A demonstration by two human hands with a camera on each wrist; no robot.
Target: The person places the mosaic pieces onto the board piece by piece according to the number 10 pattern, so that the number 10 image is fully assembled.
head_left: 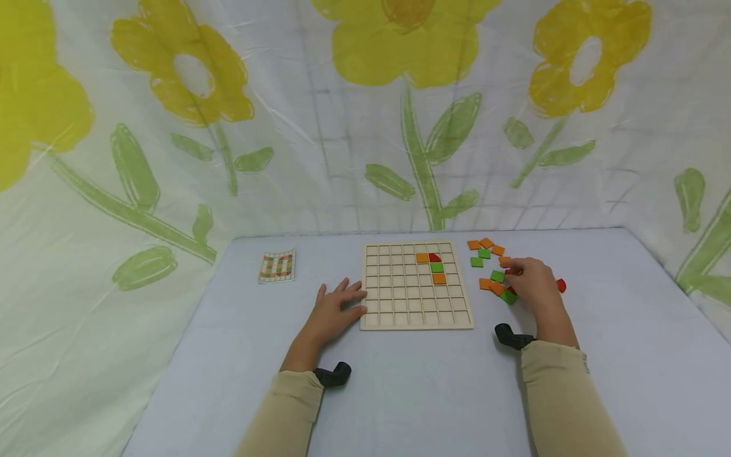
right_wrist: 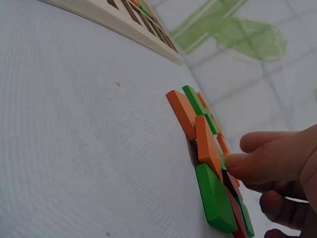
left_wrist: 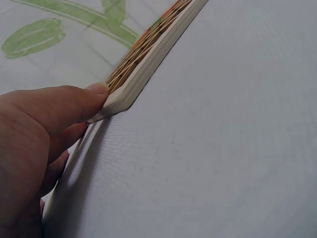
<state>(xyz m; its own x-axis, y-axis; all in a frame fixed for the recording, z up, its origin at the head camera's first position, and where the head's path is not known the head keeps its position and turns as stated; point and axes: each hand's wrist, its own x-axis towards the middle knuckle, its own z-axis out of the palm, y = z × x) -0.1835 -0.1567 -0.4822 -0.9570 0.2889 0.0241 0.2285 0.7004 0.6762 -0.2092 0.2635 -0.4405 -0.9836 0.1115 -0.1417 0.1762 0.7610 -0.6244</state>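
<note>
Four tiles (head_left: 436, 267) sit in the board (head_left: 417, 327), flat on a pale, finely textured table (head_left: 422, 393). The left hand (head_left: 332, 313) is at its left edge, fingers apart, thumb touching by the near corner. Over right, the right hand (head_left: 534, 284) is down among loose tiles (head_left: 497, 276); can't tell if its fingertips clamp one. A checkered card (head_left: 277, 265) lies left. Behind, white cloth (head_left: 291, 139), big yellow flowers (head_left: 591, 38), green stems.
</note>
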